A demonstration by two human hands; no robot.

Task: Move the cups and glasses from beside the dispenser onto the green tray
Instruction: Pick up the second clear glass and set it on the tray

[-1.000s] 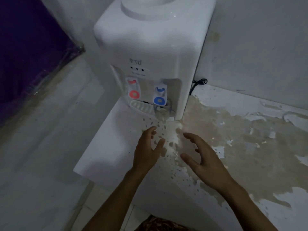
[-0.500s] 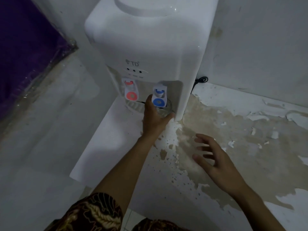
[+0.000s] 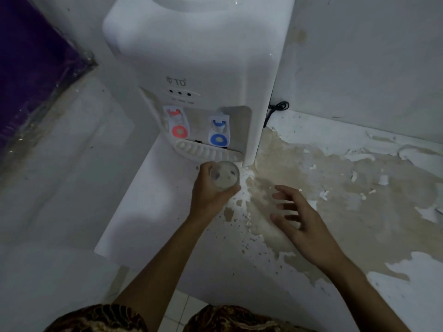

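A clear drinking glass [image 3: 224, 174] is gripped by my left hand [image 3: 209, 192], upright, just in front of the drip tray [image 3: 203, 152] of the white water dispenser [image 3: 199, 63]. The fingers wrap the glass from the left and below. To the right, my right hand [image 3: 297, 214] hovers over the stained counter with its fingers spread and nothing in it. No green tray shows in this view.
The dispenser has a red tap [image 3: 178, 124] and a blue tap [image 3: 219, 131] and stands on a white counter [image 3: 148, 207] with peeling, brown-stained paint [image 3: 347, 200]. A black cord [image 3: 275, 109] runs behind it. A purple wrapped object [image 3: 31, 73] lies at far left.
My left hand reached under the blue tap, closed on the glass and drew it back out in front of the drip tray. My right hand stayed hovering over the counter.
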